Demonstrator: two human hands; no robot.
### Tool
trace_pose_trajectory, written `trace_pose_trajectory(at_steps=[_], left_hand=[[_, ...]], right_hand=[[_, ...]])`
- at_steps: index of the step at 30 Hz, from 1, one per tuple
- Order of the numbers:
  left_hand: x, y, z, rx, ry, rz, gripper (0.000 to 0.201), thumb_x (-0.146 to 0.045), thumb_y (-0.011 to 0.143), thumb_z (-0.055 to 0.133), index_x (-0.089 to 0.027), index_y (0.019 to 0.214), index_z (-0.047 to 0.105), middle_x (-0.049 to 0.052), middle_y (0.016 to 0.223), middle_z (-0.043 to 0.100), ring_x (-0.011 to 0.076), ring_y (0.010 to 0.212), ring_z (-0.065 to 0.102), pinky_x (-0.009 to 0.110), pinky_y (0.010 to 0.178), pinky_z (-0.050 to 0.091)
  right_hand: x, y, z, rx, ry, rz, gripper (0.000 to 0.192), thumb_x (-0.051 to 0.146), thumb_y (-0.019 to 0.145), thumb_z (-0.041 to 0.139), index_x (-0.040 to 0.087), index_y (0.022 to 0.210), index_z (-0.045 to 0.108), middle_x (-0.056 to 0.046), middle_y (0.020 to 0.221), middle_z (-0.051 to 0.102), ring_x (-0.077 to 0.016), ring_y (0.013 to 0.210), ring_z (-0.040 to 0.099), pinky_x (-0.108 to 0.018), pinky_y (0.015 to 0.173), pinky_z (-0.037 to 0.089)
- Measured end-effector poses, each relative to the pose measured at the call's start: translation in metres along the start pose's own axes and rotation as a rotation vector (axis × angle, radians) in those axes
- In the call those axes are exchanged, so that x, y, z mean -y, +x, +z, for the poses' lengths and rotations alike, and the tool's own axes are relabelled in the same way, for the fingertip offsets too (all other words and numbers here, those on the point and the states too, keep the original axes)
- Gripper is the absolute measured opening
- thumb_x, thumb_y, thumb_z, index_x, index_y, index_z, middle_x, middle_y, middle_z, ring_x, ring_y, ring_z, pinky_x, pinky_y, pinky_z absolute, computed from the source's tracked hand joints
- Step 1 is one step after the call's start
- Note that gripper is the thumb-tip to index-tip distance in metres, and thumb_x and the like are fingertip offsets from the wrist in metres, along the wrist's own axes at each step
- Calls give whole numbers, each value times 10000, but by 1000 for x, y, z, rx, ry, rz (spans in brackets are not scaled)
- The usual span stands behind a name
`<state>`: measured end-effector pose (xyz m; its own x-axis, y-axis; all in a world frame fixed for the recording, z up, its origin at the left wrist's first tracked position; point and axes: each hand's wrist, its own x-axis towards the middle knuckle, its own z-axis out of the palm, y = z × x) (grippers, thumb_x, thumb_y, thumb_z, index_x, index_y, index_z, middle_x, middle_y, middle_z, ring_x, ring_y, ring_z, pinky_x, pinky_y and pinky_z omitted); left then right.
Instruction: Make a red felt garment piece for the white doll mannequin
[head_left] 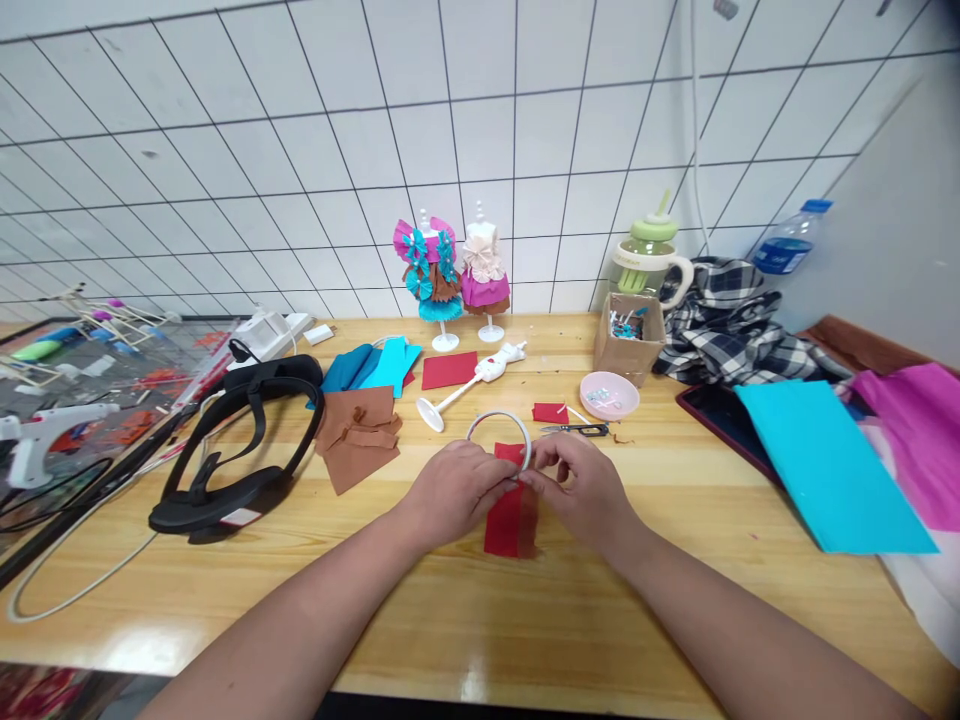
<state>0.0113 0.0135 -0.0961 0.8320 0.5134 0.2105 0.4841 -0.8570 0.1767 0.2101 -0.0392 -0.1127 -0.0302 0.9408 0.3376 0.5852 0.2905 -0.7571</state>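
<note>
A narrow white ring that looks like a roll of tape (529, 443) stands tilted over a red crepe-paper strip (504, 527) on the table. My left hand (463, 487) is closed, its thumb and fingers gripping the lower edge of the roll. From the other side my right hand (583, 487) pinches at the roll's lower right edge; whether a tape end lies between its fingertips is too small to see. Part of the red strip is hidden behind both hands. Just beyond the right hand lie black-handled thread snips (581, 430) and a small red piece (550, 412).
A bare white mini mannequin (491, 366) lies beyond the hands; two dressed mannequins (442, 285) stand behind. Brown paper (356, 435) and a black headset strap (240, 450) are left. A pink dish (609, 396), cardboard box (628, 340) and blue sheet (836, 465) are right.
</note>
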Motion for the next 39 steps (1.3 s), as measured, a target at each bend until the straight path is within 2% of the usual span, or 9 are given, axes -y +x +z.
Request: trace_pose_trajectory(at_steps=[3, 7, 11, 16, 19, 21, 23, 27, 39], left_hand=[[1, -1, 0, 1, 5, -30, 274, -337, 993, 376, -217, 1028, 620, 25, 788, 669, 186, 748, 610, 317, 686, 390], [2, -1, 0, -2, 3, -33, 266, -331, 990, 382, -222, 1044, 619, 25, 805, 673, 187, 758, 608, 316, 695, 395], [2, -1, 1, 0, 12, -31, 280, -331, 994, 368, -217, 1009, 624, 22, 776, 665, 181, 734, 599, 311, 681, 394], [2, -1, 1, -7, 32, -13, 279, -339, 996, 374, -217, 1013, 624, 21, 793, 678, 179, 741, 609, 310, 693, 397], [3, -2, 2, -12, 38, -2, 259, -329, 991, 390, -219, 1016, 623, 17, 802, 685, 182, 751, 614, 314, 703, 401], [4, -2, 2, -20, 41, -2, 254, -327, 989, 395, -219, 1016, 624, 18, 806, 687, 185, 758, 614, 317, 709, 403], [5, -2, 3, -19, 41, -5, 265, -330, 991, 387, -215, 1017, 625, 23, 805, 686, 187, 758, 611, 320, 710, 405], [6, -2, 3, -9, 43, -3, 296, -336, 998, 359, -217, 1039, 627, 28, 795, 679, 188, 749, 604, 321, 696, 404], [8, -2, 5, -10, 32, 16, 301, -346, 1001, 360, -232, 1022, 638, 23, 787, 677, 179, 756, 604, 317, 706, 400]], right_hand=[[-1, 0, 0, -23, 15, 21, 121, 273, 816, 654, 214, 799, 549, -2, 801, 631, -154, 702, 530, -276, 608, 416], [0, -1, 1, -43, 63, 40, 284, 288, 834, 639, 242, 1107, 577, -12, 1007, 672, -141, 693, 540, -273, 606, 440], [-1, 0, 3, -37, 70, 33, 161, 267, 835, 629, 228, 991, 622, -9, 935, 680, -145, 709, 564, -269, 621, 449], [-2, 2, 1, 1, 81, 74, 134, 246, 818, 645, 227, 947, 613, 7, 851, 668, -140, 693, 566, -262, 622, 439], [-2, 4, 0, 50, 47, 66, 45, 252, 822, 637, 223, 835, 605, 14, 754, 637, -146, 685, 553, -258, 605, 416], [-1, 4, 0, 60, 47, 61, 60, 258, 831, 623, 219, 796, 594, 13, 726, 622, -147, 677, 548, -257, 598, 410], [0, 4, 1, 37, 76, 73, 55, 256, 826, 623, 221, 853, 590, 9, 765, 638, -145, 680, 555, -257, 604, 421], [2, 3, 2, 16, 124, 103, 196, 251, 814, 631, 229, 1002, 581, -6, 896, 683, -146, 706, 579, -265, 629, 446], [-2, 5, 1, 74, 102, 109, 108, 246, 804, 652, 223, 881, 580, 21, 790, 652, -136, 689, 558, -252, 621, 414]])
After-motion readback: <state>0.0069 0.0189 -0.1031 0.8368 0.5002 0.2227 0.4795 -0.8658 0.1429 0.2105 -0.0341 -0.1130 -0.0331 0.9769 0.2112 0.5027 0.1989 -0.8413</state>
